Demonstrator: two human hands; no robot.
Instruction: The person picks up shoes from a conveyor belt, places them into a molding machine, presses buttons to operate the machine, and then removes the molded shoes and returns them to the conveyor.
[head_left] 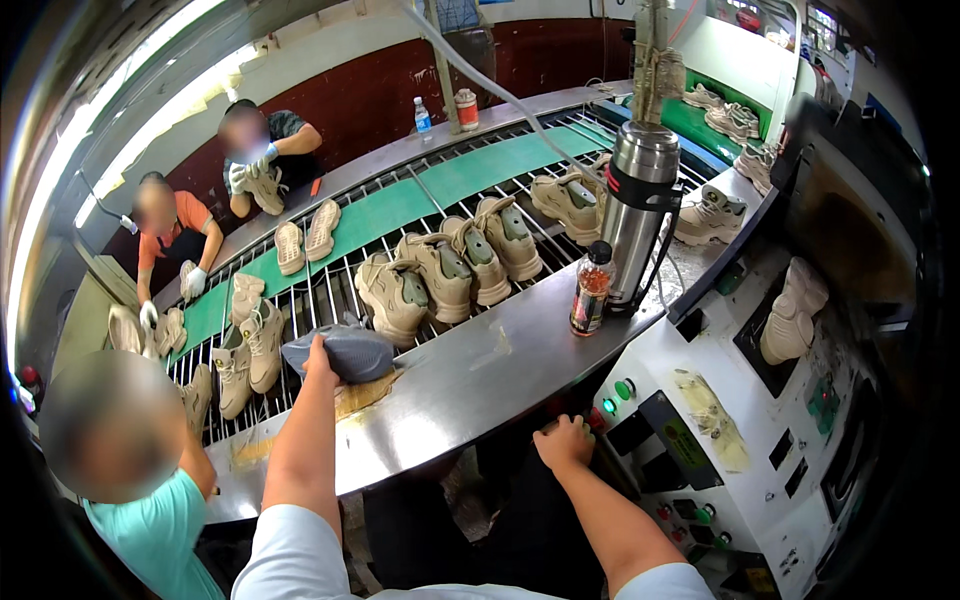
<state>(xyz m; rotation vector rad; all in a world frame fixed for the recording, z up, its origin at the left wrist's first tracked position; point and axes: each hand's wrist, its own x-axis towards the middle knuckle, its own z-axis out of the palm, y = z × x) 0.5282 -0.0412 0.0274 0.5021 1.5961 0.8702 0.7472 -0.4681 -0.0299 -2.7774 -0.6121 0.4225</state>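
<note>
My left hand [318, 368] reaches over the steel table edge and grips the near side of a grey, rounded, ribbed pad-like piece [352, 352]. That piece lies on a brown patch at the border of the roller conveyor. Just beyond it, several beige sneakers [440, 270] stand in a row on the rollers. A pair of beige sneakers [262, 345] is to its left. My right hand [566, 441] is low, beside the white machine panel [650, 420], close to its lit green button [609, 406]. Its fingers are curled; what they hold, if anything, is hidden.
A steel thermos [640, 210] and a small bottle of reddish contents [592, 290] stand on the steel ledge [470, 380]. One beige shoe [793, 312] sits on the machine. A co-worker in teal [150, 530] is close on my left; two others handle shoes across the green belt [385, 215].
</note>
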